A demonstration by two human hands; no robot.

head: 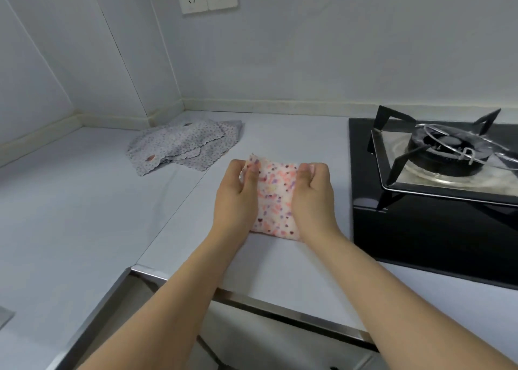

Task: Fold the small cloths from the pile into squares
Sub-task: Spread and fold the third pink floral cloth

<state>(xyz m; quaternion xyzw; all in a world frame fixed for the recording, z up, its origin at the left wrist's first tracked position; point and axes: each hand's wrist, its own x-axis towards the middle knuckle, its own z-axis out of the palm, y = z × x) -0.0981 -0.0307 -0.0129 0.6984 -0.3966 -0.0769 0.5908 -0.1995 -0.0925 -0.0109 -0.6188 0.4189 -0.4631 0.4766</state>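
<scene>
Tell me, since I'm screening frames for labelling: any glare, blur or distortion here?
Head view: wide-angle bending curves the counter edge; glare on the stove's glossy black top and steel tray; soft, even light, faint shadows; the pink cloth and both hands slightly soft, pile readable.

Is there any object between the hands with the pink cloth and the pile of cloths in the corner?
Nothing visible: the counter between the pink cloth and the pile is bare.
</scene>
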